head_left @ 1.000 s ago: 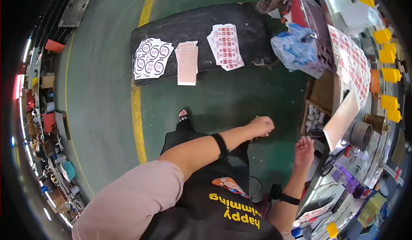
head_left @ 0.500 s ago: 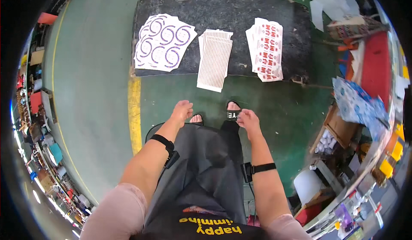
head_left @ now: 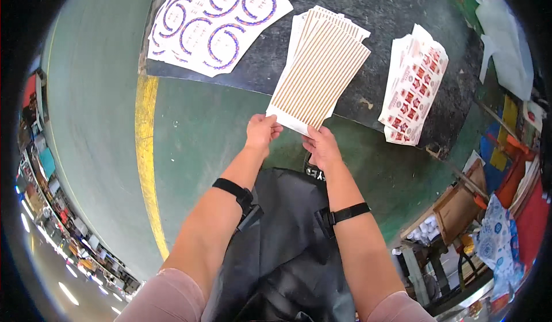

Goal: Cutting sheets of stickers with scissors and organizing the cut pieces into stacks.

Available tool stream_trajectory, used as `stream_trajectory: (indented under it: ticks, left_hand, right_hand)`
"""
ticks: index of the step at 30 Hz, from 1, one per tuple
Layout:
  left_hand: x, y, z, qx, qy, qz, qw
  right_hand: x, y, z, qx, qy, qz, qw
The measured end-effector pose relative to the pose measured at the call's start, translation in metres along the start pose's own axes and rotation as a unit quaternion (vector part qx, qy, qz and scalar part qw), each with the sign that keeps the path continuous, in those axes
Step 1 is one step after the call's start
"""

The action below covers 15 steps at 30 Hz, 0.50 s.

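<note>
A sheet printed with brown stripes [head_left: 322, 71] lies on top of a fanned stack of similar sheets, its white near edge jutting past the table toward me. My left hand [head_left: 263, 132] has its thumb and fingers closed at the sheet's near left corner. At the near right corner, my right hand [head_left: 322, 146] pinches the same edge between thumb and fingers. To the left lies a spread stack of white sheets with purple-blue ring shapes [head_left: 221, 23]. On the right is a stack of narrower sheets with red prints [head_left: 415, 89].
The black, worn tabletop [head_left: 368, 97] carries all three stacks, its near edge just beyond my hands. A yellow line [head_left: 146, 132] runs along the green floor at left. Crumpled white sheeting [head_left: 506, 40], a wooden box [head_left: 463, 207] and patterned blue cloth [head_left: 499, 241] crowd the right side.
Both hands have moved forward from in front of my body to the striped sheet and closed on its near edge. The view has come closer to the table and tilted.
</note>
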<state>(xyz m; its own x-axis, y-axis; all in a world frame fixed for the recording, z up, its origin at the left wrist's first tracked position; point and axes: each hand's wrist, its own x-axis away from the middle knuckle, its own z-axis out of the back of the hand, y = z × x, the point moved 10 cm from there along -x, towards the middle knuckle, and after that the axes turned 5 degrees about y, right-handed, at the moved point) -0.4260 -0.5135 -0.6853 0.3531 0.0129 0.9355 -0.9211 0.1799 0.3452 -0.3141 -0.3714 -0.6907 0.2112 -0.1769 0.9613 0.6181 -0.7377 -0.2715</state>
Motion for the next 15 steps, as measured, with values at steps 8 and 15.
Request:
stream_trajectory:
  ticks: [8, 15]
  left_hand:
    - [0.023, 0.002, -0.003, -0.085, 0.079, -0.063, 0.991]
    - [0.013, 0.056, -0.018, -0.26, 0.071, -0.3, 0.915]
  right_hand:
    - [0.0, -0.013, 0.022, 0.012, 0.111, 0.027, 0.993]
    - [-0.001, -0.03, 0.045, 0.064, 0.107, 0.07, 0.99]
